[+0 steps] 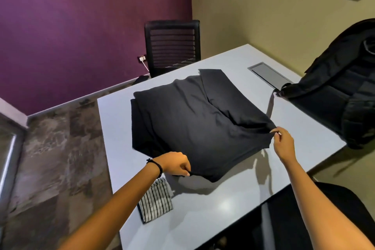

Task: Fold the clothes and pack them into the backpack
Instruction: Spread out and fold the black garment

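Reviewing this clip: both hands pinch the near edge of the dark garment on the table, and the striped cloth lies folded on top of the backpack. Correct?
Not quite. In the head view the striped cloth lies on the table, under the left forearm, not on the backpack. The left hand and right hand do pinch the dark garment.

Room light is on the dim, warm side — a soft glare patch is seen on the white table (229,207) near its front edge, so the source is judged to be overhead. Soft shadows are thrown under the lifted dark garment (203,124) and beside the right hand (284,142). Strong wide-angle bending is noticed at the edges. Slight blur is found on the forearms and floor; the black backpack (345,87) is left nearly detail-free.
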